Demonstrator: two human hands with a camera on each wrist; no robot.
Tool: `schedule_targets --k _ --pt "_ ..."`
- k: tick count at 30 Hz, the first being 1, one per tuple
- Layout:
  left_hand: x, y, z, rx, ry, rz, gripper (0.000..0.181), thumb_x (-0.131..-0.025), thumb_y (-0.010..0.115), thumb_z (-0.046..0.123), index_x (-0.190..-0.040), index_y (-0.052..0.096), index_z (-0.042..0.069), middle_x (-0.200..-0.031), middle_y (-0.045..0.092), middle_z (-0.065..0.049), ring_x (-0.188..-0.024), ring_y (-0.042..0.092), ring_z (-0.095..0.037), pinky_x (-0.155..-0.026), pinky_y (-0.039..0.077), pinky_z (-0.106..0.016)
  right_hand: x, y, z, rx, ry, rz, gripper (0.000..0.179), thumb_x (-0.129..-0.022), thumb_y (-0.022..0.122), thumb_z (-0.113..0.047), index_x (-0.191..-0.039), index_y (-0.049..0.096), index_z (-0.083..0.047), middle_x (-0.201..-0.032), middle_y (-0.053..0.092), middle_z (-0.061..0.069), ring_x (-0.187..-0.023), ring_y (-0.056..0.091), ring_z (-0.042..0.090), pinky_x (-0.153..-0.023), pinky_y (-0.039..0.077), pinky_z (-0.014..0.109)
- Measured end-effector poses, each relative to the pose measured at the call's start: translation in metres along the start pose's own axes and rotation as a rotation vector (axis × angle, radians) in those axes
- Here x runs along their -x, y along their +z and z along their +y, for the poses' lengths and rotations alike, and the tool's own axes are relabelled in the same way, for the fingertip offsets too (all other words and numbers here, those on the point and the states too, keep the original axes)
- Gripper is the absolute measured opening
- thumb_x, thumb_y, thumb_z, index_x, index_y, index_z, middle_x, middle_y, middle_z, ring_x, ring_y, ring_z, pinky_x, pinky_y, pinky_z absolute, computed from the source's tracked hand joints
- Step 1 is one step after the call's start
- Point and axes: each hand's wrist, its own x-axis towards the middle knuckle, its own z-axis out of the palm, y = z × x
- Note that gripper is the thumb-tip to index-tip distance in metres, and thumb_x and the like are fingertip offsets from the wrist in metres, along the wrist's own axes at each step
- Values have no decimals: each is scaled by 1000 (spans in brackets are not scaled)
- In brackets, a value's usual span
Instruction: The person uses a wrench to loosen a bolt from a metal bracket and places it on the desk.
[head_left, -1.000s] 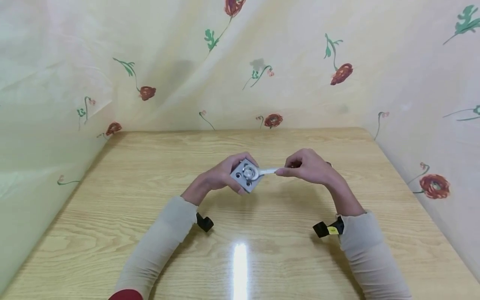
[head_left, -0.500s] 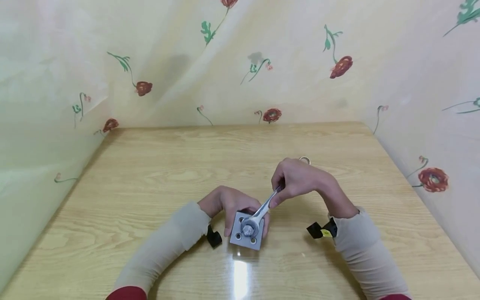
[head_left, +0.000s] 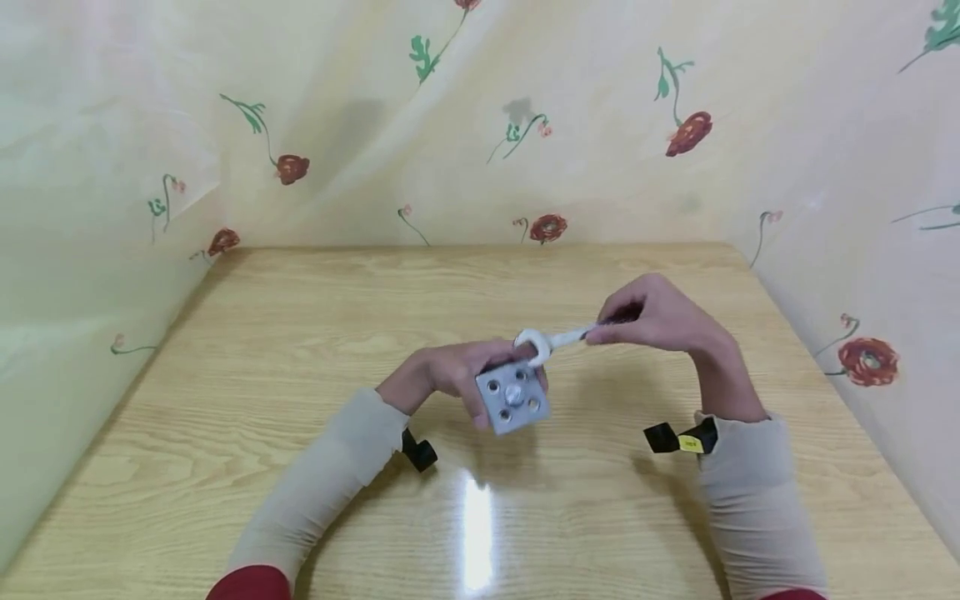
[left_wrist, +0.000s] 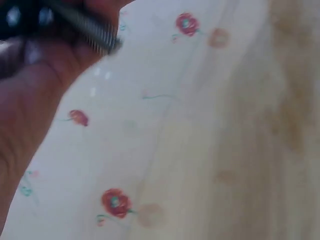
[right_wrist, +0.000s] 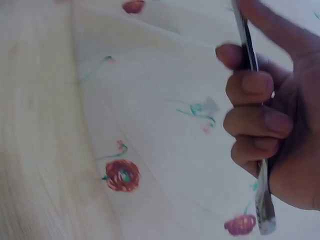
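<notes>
Head view: flowered cloth [head_left: 480, 183] borders your wood-grained table [head_left: 300, 317].

"Anything in the way?"

"Your right hand [head_left: 663, 317] grips a shiny wrench [head_left: 566, 338], its head by the far edge of the square, holed metal block [head_left: 513, 396] your left hand [head_left: 456, 367] clasps aloft."

- Block [head_left: 519, 419] in the left hand [head_left: 461, 371], above the table [head_left: 315, 317].
- Bolt [head_left: 513, 395] mid-face on the block, between the holes [head_left: 505, 415].
- Wrench [head_left: 567, 337] in the right hand [head_left: 667, 318], its head to that hand's left, by the block's far edge.
- Cloth [head_left: 450, 175] behind both hands and to either side.
</notes>
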Motion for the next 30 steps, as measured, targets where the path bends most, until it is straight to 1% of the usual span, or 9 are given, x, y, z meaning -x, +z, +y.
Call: schedule_targets --k 3,6,9,11,13,16,20,25,30 --pt "0 -1 5 -51 80 329 68 -59 70 -11 -120 41 -1 -110 55 0 -93 60 -16 -78 54 -28 4 -5 4 -14 110 121 9 -81 77 -17 -74 75 -13 -57 55 -7 -50 36 4 -46 33 25" --pt "-3 -1 7 -107 155 623 68 -61 67 -18 -121 42 1 -108 55 -3 -91 60 -15 -75 55 -26 4 -6 6 -7 224 194 14 -82 77 -25 -76 75 -12 -56 50 -7 -52 36 7 -48 32 27" --pt "-6 0 6 -170 211 844 71 -62 69 -21 -125 41 -3 -108 58 -5 -90 64 -13 -74 56 -25 1 -3 6 6 314 227 23 -80 77 -35 -77 75 -12 -55 45 -7 -53 36 8 -49 31 27" --pt "-8 1 5 -212 245 948 72 -63 71 -20 -126 39 -5 -112 58 -10 -91 65 -11 -76 57 -25 -2 -1 6 14 348 237 28 -80 77 -39 -78 75 -11 -55 45 -7 -53 37 9 -49 32 28" --pt "-10 1 3 -247 280 1023 72 -64 72 -20 -126 38 -6 -117 57 -17 -93 65 -9 -79 57 -25 -4 2 5 19 368 249 32 -80 76 -43 -79 76 -10 -55 45 -7 -53 38 10 -49 33 28" --pt "-11 1 2 -274 331 1091 70 -66 72 -19 -125 37 -6 -125 53 -26 -96 65 -8 -81 57 -25 -8 6 4 23 379 257 36 -80 75 -45 -80 76 -9 -57 48 -5 -53 41 11 -49 35 29" --pt "-13 2 1 -285 372 1152 71 -65 73 -20 -125 37 -7 -127 52 -28 -100 64 -8 -82 56 -22 -12 13 1 39 392 241 39 -80 74 -49 -80 76 -10 -59 50 -5 -56 42 12 -50 36 28" --pt "-14 2 -1 -312 378 1220 72 -64 73 -21 -125 37 -7 -128 52 -26 -106 61 -14 -86 55 -22 -17 23 -2 58 380 205 43 -81 71 -53 -80 75 -10 -59 49 -5 -55 41 12 -50 34 27" --pt "-14 1 -4 -313 349 1271 72 -65 73 -20 -126 37 -6 -128 51 -23 -109 58 -20 -87 54 -21 -24 36 -1 49 341 146 43 -85 67 -52 -78 73 -9 -58 46 -4 -53 39 11 -49 32 25"
